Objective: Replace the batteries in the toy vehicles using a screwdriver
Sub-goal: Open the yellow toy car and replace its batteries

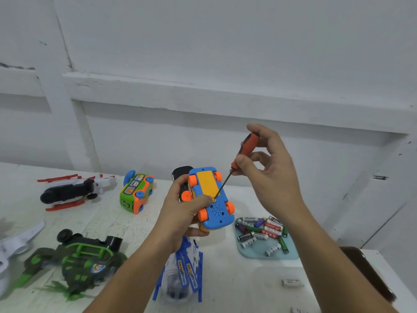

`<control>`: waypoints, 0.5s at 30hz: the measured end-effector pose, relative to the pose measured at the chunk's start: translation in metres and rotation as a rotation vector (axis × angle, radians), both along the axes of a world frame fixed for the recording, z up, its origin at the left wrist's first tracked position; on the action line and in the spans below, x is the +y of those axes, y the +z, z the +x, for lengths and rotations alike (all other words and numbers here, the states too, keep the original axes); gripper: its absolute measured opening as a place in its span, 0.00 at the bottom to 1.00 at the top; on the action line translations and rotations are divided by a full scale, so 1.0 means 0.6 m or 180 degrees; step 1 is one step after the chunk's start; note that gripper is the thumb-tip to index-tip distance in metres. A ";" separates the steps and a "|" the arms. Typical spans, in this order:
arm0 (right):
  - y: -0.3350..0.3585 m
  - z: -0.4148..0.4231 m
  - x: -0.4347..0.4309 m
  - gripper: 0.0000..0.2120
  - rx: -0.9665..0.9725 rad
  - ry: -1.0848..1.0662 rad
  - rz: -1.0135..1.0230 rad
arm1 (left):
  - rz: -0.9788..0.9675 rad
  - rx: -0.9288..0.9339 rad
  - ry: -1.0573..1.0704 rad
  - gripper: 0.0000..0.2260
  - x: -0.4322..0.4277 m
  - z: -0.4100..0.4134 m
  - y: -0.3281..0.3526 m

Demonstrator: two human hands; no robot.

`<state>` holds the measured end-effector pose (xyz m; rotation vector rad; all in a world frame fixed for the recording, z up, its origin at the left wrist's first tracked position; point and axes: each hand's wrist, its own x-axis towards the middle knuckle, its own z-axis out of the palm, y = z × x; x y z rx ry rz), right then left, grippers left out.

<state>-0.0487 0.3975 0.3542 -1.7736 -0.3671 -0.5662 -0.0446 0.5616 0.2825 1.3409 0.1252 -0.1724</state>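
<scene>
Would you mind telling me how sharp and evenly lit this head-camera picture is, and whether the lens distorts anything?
Head view: light is soft and even, no glare, only faint shadows; the blue toy car and screwdriver at centre are sharp; the green toy at the lower-left edge is smeared; the wide lens bows the wall ledge.
</scene>
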 end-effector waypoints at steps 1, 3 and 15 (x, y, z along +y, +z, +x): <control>-0.001 0.000 0.000 0.24 -0.0014 0.0006 -0.0003 | 0.0004 0.0003 0.0009 0.22 0.000 0.000 0.000; -0.001 0.000 -0.001 0.24 -0.0049 0.0017 0.0007 | 0.0014 0.0011 0.0020 0.22 -0.001 -0.001 0.000; -0.007 -0.003 -0.007 0.23 -0.0141 0.0021 -0.0004 | 0.0022 0.0019 0.0018 0.21 -0.008 -0.005 0.001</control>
